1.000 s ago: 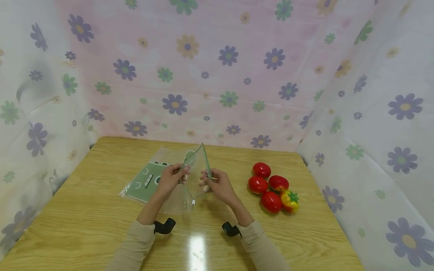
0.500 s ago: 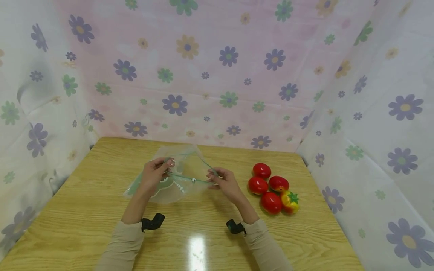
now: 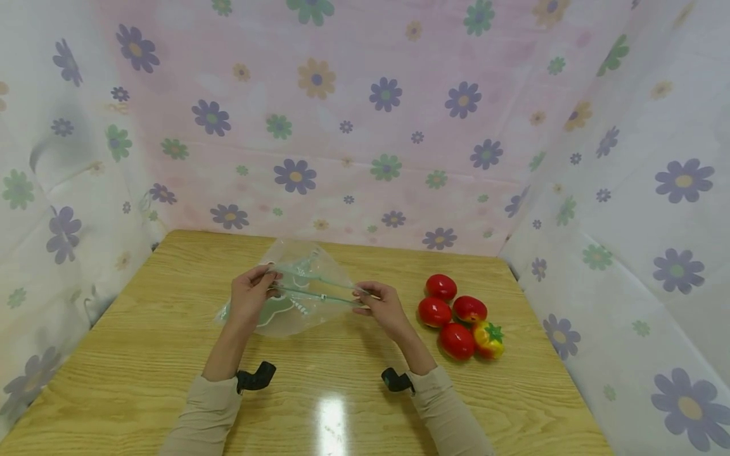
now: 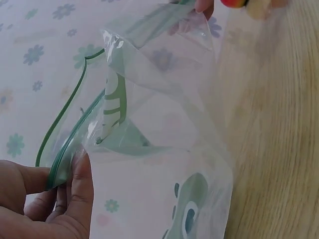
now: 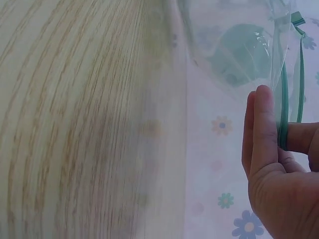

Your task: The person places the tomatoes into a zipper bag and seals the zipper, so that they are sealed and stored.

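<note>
A clear plastic zip bag [image 3: 333,310] with a green cartoon print is held above the wooden table, its mouth parted. Two green zip strips [image 4: 75,127] run along the opening, with a small white slider [image 3: 323,297] on the nearer one. At the left end of the mouth my left hand [image 3: 248,297] pinches the rim between thumb and fingers. My right hand [image 3: 390,310] pinches the other end; in the right wrist view its thumb and fingers [image 5: 264,129] lie on either side of the strip.
Several glossy red toy fruits [image 3: 456,341] sit grouped right of my right hand, one of them yellow and red [image 3: 487,340] with a green leafy top. Flower-patterned cloth [image 3: 353,139] walls the table [image 3: 171,380] at the back and sides.
My left hand has moved left and the right hand slightly right. The bag mouth, at first upright between them, has turned and stretched sideways. The fruits have stayed put.
</note>
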The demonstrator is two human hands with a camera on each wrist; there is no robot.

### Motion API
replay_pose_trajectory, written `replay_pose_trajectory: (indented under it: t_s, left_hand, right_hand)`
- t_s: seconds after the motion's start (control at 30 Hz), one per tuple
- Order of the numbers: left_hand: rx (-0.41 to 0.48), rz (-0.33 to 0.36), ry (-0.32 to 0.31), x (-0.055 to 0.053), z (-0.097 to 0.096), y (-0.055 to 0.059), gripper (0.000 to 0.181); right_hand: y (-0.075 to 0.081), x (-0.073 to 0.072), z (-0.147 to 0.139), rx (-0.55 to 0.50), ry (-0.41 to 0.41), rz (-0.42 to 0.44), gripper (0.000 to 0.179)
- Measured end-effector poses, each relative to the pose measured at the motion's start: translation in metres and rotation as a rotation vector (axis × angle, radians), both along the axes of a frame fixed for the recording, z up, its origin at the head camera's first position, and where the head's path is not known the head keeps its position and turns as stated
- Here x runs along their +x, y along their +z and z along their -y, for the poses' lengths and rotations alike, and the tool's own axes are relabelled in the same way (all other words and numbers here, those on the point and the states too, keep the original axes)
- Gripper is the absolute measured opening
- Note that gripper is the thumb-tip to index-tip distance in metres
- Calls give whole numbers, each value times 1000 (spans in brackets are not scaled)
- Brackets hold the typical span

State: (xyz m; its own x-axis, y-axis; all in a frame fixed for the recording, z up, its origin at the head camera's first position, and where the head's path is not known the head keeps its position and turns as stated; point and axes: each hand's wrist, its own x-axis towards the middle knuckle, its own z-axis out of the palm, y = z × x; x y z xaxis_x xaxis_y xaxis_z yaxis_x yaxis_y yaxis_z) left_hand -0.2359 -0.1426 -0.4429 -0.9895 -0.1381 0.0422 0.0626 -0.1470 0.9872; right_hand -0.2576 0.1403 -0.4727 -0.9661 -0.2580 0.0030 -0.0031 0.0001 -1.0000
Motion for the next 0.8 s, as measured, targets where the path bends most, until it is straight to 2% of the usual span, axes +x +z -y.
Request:
replay_pose_trajectory:
  t_s: [0.17, 0.3, 0.57, 0.8]
  left_hand:
    - [10, 7, -1, 1, -2, -3, 30]
    - [-2, 24, -36, 2, -3, -6, 34]
    - [-28, 44, -168, 2, -12, -12, 36]
    - [26, 74, -274, -2, -27, -21, 40]
  right_hand:
    - [-3, -1, -2, -3, -5, -2, 29]
    - [-6, -1, -4, 10, 5, 1, 30]
    - [-7, 1, -5, 80, 85, -24, 34]
    - [-6, 3, 0, 142, 109, -60, 33]
